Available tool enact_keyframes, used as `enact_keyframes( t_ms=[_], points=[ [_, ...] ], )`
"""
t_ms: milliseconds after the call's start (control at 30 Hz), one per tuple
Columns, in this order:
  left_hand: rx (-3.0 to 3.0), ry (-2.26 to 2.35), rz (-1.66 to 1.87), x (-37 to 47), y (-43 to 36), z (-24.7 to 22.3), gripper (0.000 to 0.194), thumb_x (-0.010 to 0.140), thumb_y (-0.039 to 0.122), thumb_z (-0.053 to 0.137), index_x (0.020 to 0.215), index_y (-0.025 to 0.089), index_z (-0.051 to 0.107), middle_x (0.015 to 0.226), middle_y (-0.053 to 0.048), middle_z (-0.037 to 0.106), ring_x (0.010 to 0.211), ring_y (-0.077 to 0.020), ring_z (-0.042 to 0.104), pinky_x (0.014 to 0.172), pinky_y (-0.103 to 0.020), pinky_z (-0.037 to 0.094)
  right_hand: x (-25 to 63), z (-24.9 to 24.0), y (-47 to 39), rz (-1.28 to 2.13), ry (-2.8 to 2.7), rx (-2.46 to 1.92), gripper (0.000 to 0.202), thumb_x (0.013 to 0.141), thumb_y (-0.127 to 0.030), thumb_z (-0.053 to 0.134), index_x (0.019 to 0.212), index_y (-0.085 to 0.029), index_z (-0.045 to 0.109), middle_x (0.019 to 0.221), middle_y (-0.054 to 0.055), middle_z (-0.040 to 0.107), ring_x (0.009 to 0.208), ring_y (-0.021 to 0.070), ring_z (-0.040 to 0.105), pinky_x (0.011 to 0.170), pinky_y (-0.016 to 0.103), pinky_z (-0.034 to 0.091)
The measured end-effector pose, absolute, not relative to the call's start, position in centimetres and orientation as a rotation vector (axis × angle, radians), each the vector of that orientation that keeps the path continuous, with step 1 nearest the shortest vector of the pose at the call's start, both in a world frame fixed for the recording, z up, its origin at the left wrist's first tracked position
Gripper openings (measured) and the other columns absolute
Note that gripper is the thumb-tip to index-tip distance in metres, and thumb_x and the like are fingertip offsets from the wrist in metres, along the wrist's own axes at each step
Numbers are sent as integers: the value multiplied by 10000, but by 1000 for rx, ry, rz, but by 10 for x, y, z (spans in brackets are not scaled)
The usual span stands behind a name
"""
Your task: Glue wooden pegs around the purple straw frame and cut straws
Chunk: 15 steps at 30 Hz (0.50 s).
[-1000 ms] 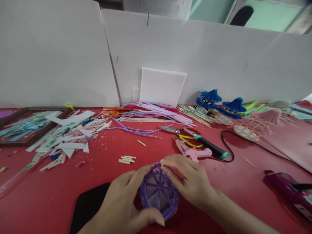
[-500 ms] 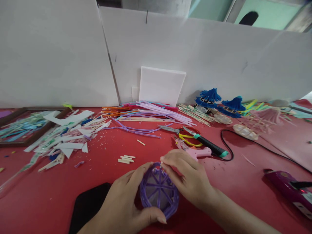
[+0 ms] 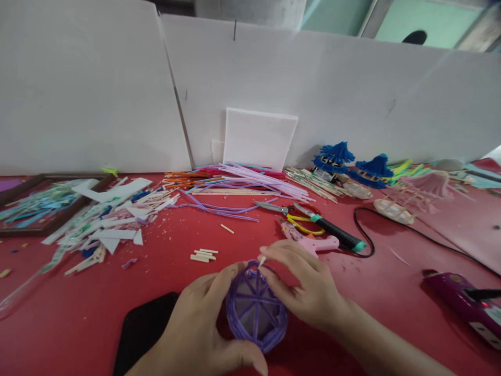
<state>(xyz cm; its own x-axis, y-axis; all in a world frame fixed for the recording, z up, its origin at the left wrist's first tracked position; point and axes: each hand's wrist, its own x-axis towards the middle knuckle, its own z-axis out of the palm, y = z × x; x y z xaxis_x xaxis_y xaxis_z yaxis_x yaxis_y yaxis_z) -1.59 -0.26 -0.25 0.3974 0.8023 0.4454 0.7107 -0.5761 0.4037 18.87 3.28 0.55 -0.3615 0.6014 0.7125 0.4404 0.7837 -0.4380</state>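
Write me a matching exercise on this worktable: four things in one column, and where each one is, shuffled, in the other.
Things:
1. Purple wheel-like piece
2. Short pale stick
3. Pink glue gun
4. Brown frame

Places:
A. Between fingertips of the right hand
B. At the far left, around light-blue strips
C. In the grasp of the left hand
D. Beside the black-handled tool

Pairs: 1-C, 2-A, 3-D, 4-B
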Motion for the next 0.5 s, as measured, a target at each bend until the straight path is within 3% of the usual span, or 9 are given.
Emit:
enact_keyframes(
  t_ms=[367,500],
  points=[
    [2436,1290,926,-23,-2,-10,937,632,862,364,1331,239,405,1132,-145,696,925,-319,708,772,-411,581,191,6,29,245,-2037,-823,347,828,-99,538,1158,-206,511,978,72,694,928,204,640,826,342,533],
    [2277,1365,1031,-28,-2,-17,950,622,880,329,1339,268,437,995,-99,674,870,-307,669,782,-433,542,199,11,31,193,-2053,-841,364,805,-73,486,1146,-196,506,995,74,684,961,209,623,869,355,507]
  ],
)
